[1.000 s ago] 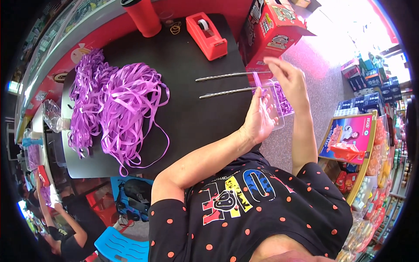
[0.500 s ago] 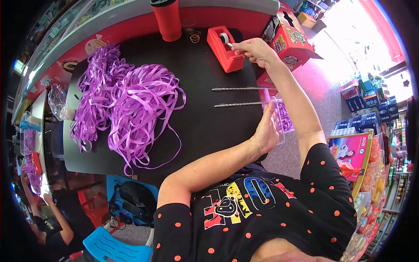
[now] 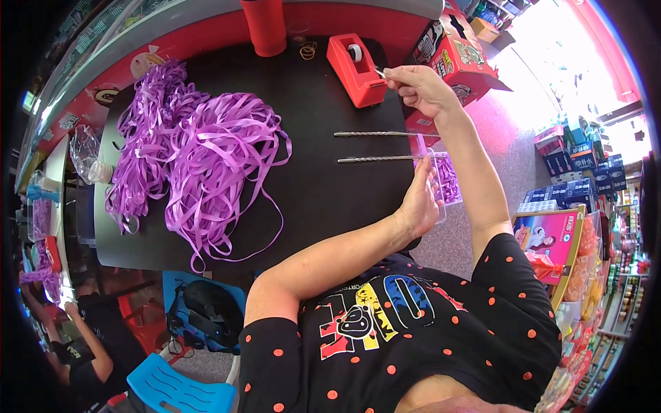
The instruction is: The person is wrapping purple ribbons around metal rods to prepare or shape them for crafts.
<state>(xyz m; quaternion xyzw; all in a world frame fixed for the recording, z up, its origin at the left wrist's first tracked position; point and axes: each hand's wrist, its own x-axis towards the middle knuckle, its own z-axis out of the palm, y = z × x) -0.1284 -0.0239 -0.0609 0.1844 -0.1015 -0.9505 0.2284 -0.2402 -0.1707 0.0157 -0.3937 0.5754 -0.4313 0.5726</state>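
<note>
My right hand [image 3: 421, 88] is closed in a pinch at the right of the red tape dispenser [image 3: 354, 69], a short whitish bit of tape [image 3: 379, 72] at its fingertips. Two thin twisted metal rods [image 3: 372, 159] [image 3: 368, 134] lie side by side, jutting left over the black table. A purple ribbon [image 3: 422, 144] spans them near the table's right edge. My left hand [image 3: 417, 199] is at the nearer rod, thumb pressed to the ribbon there and fingers partly hidden behind. Just beyond these fingers sits a clear container [image 3: 451, 180] of purple ribbon pieces.
Two big heaps of purple ribbon [image 3: 220, 165] [image 3: 148, 144] cover the left of the black table [image 3: 323, 206]. A red cup [image 3: 264, 27] and rubber bands [image 3: 308, 51] are at the back. A red carton [image 3: 461, 62] stands far right, a blue chair [image 3: 182, 385] lower left.
My right hand has drawn away from the dispenser's roll, right and slightly nearer, past its front end, with the tape in its fingertips. My left hand stays at the rods.
</note>
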